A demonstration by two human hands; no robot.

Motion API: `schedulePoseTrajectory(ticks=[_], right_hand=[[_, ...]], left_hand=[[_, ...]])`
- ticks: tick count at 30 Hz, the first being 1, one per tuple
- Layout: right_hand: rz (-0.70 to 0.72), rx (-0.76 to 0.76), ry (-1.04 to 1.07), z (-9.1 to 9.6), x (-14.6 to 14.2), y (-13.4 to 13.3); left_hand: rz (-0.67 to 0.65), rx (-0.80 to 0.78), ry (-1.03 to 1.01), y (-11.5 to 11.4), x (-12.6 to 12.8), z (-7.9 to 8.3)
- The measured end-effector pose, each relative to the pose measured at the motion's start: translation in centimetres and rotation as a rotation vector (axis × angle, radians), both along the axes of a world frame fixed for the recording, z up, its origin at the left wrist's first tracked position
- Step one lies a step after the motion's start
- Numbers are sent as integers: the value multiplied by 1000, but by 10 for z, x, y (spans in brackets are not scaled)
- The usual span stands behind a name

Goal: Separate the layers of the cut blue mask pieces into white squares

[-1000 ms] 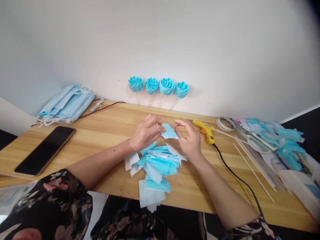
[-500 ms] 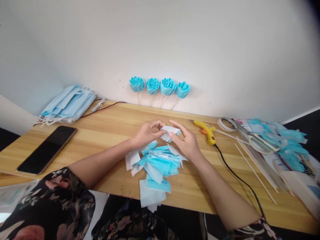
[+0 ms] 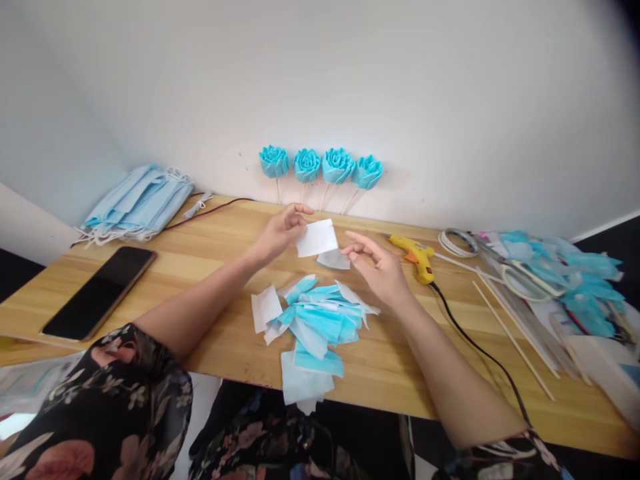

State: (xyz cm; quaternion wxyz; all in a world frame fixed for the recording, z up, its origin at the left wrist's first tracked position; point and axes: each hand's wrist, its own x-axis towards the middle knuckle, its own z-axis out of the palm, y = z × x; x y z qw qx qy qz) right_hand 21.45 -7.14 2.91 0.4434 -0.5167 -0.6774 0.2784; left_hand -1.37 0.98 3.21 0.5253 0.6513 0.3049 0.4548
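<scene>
My left hand (image 3: 280, 231) is raised over the wooden table (image 3: 210, 253) and pinches a white square layer of mask cloth (image 3: 316, 238) by its left edge. My right hand (image 3: 380, 268) is just to the right, its thumb and fingers pinching the edge of a second, pale blue piece (image 3: 334, 260) that hangs below the white one. Beneath both hands lies a pile of cut blue and white mask pieces (image 3: 315, 320), reaching the table's front edge.
Four blue cloth roses on sticks (image 3: 320, 165) lean on the wall. A yellow glue gun (image 3: 415, 253) with a black cord lies right of my hand. Scissors (image 3: 525, 280), wooden sticks (image 3: 510, 333) and blue scraps (image 3: 585, 287) sit at right. A phone (image 3: 100, 290) and stacked masks (image 3: 137, 203) are left.
The hands held one small piece together; they have pulled it apart into two layers. My left hand has lifted up and back with the white layer, and my right keeps the pale blue one.
</scene>
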Motion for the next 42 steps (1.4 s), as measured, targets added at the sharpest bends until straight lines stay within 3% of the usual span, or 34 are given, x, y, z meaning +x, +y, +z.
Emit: schedulePoseTrajectory(ticks=[7,12,18,24,28,31,33,35,38,42], right_hand=[[278,-141,-125,24,24,-4],[519,-48,-262,36,29,-6],[682,-99,-373,32,27,-6],[697,-173,-352,29,26,-5],[650,-185,-347,31,26,-5],[548,-168,-298,31,27,-4],[469,-195,-271,31,30,-4],[436,-247,-256,32,32,-4],[498,-296,-224,34,34,-5],[577,-295,-257,39,28,-10]], left_hand=[[90,-4,419,37,-39,-11],[98,164,616,40,-40,-21],[63,394,761,39,-34,-30],[70,688,811,39,-31,-35],[170,732,738,37,-26,-33],[188,738,598,24,-16,-20],[124,699,496,9,-8,-9],[-9,563,442,-7,-1,2],[-264,382,463,-27,6,11],[-476,342,538,-36,10,13]])
